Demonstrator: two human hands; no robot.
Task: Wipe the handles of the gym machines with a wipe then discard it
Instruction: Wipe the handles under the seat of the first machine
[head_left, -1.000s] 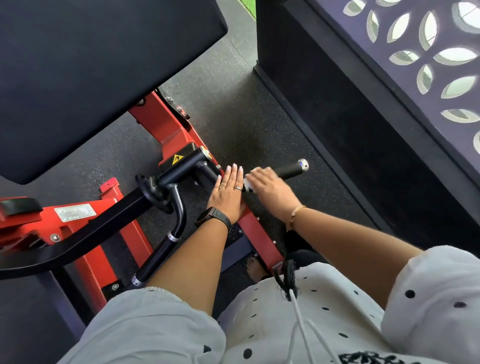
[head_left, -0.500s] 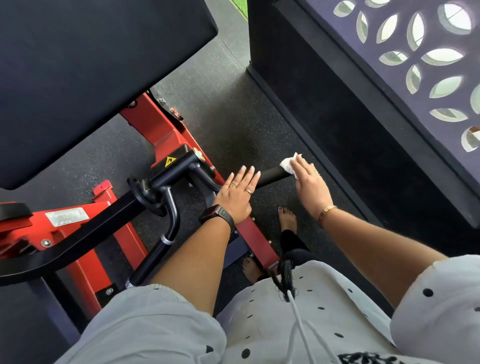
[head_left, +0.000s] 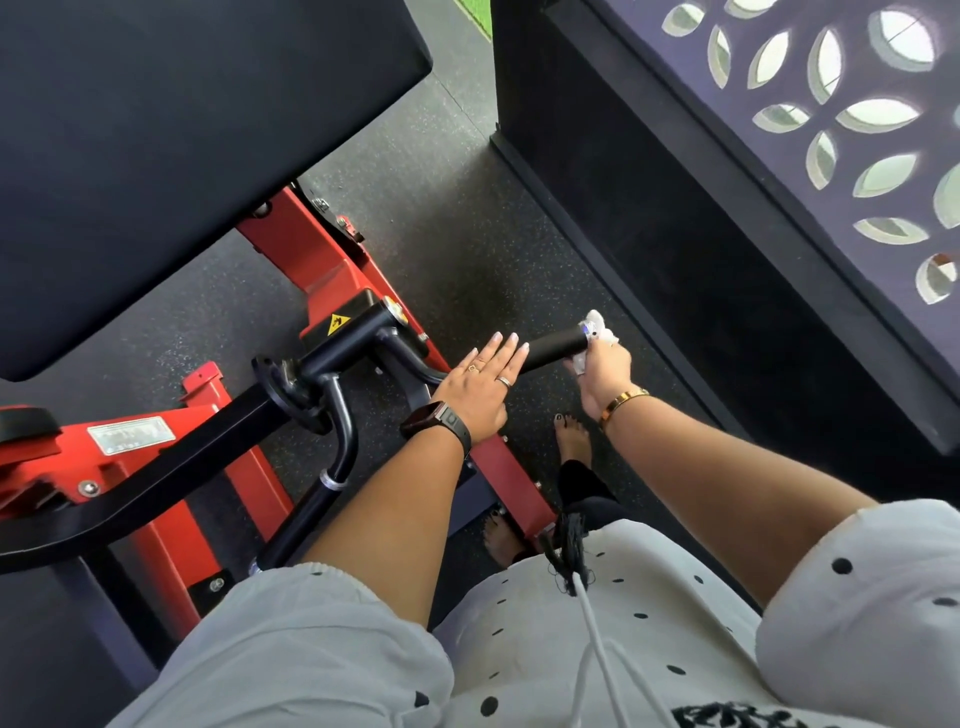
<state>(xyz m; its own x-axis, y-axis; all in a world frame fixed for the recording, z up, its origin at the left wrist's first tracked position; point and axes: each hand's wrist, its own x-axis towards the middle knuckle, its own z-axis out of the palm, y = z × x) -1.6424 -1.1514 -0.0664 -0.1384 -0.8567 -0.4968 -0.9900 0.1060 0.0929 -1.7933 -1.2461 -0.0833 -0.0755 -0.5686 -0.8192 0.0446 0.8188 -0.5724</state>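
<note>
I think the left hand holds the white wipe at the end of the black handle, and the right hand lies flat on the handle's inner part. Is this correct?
Not quite: the hands are swapped. In the head view the right hand holds the white wipe at the end of the black handle, and the left hand lies flat, fingers extended, on the handle's inner part.

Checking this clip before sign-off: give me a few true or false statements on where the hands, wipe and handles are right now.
1. The right hand holds the wipe at the tip of the horizontal handle. True.
2. The left hand is clenched in a fist around the handle. False: it lies flat with fingers extended on the handle's inner end.
3. The wipe lies on the floor. False: it is in the right hand.
4. The curved lower handle has no hand on it. True.
</note>
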